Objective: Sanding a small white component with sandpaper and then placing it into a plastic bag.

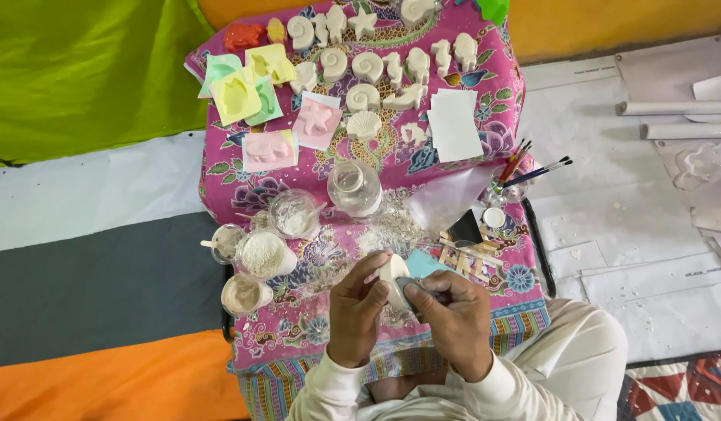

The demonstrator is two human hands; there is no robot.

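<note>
A person's left hand (358, 306) grips a small white plaster piece (392, 277) at the near edge of a pink patterned cloth (497, 101). The right hand (452, 308) pinches a grey tool (413, 285) against it (the tool's tip is hidden). Jars of white powder (263, 253) crowd the left; bare cloth lies just beyond the hands. Pastel moulds (243, 86) and white shell casts (368, 66) line the far edge.

No screens or signs show. A clear, cone-shaped plastic bag (454, 199) lies on the pink floral cloth (501, 86), just below a blank white rectangular paper sheet (454, 125), beside the paintbrushes (532, 168).
</note>
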